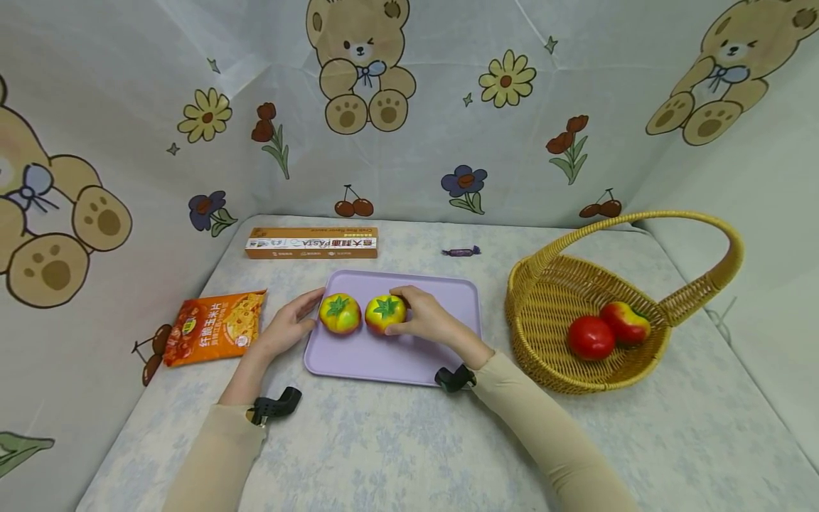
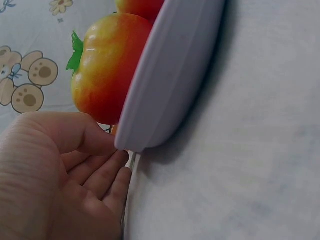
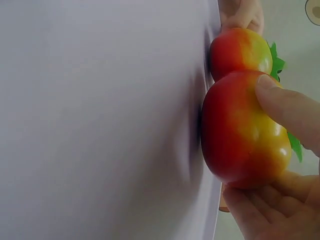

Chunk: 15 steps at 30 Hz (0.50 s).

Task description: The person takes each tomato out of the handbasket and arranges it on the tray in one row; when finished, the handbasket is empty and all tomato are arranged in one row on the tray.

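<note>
Two red-and-yellow tomatoes with green leafy tops sit side by side on a lilac tray (image 1: pixel 397 359). My right hand (image 1: pixel 425 313) holds the right tomato (image 1: pixel 385 314), thumb on one side and fingers on the other; in the right wrist view this tomato (image 3: pixel 242 130) appears on or just at the tray surface. The left tomato (image 1: pixel 340 313) stands close beside it. At the tray's left edge is my left hand (image 1: pixel 288 327), fingers relaxed; in the left wrist view its thumb and fingertips meet the tray rim (image 2: pixel 165 75).
A wicker basket (image 1: pixel 527 341) with a tall handle stands right, holding a red tomato (image 1: pixel 591 338) and a red-yellow fruit (image 1: pixel 624 323). An orange snack bag (image 1: pixel 214 327) lies left. Behind the tray are a pasta box (image 1: pixel 312 243) and a purple-wrapped candy (image 1: pixel 461 252).
</note>
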Motion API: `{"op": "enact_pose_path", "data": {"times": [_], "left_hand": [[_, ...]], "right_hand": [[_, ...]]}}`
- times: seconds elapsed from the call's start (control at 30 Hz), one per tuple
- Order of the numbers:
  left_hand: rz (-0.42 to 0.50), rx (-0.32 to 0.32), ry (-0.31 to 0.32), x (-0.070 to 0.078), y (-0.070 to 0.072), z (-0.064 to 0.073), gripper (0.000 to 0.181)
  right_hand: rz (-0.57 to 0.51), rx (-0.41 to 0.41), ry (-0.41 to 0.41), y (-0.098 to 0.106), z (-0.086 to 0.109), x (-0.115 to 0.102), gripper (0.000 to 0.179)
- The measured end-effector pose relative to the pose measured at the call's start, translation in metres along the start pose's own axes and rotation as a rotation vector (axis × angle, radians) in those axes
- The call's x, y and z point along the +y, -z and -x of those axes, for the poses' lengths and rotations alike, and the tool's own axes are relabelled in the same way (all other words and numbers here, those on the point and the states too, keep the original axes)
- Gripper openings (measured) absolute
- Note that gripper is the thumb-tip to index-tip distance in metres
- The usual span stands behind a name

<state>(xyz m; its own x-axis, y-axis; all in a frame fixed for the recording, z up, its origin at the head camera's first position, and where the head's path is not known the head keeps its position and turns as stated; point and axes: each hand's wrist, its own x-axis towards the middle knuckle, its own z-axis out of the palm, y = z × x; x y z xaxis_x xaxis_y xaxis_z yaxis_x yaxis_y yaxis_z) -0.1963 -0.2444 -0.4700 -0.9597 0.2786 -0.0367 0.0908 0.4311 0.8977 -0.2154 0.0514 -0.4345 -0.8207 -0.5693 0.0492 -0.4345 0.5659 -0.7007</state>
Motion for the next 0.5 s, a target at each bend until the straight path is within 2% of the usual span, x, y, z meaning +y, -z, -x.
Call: {"op": "enact_pose_path", "data": {"times": [0.17, 0.33, 0.5], "left_hand": [[0.005, -0.001, -0.001, -0.001, -0.001, -0.001, 0.061], [0.006, 0.000, 0.003, -0.003, -0.001, -0.001, 0.060], [0.000, 0.003, -0.002, -0.004, 0.000, -0.001, 0.060]], "right_hand": [[0.017, 0.003, -0.008, 0.002, 0.001, -0.001, 0.078], [-0.019, 0.031, -0.028, 0.011, 0.008, -0.008, 0.082], [-0.066, 0.096, 0.025, 0.028, 0.024, -0.023, 0.081]]}}
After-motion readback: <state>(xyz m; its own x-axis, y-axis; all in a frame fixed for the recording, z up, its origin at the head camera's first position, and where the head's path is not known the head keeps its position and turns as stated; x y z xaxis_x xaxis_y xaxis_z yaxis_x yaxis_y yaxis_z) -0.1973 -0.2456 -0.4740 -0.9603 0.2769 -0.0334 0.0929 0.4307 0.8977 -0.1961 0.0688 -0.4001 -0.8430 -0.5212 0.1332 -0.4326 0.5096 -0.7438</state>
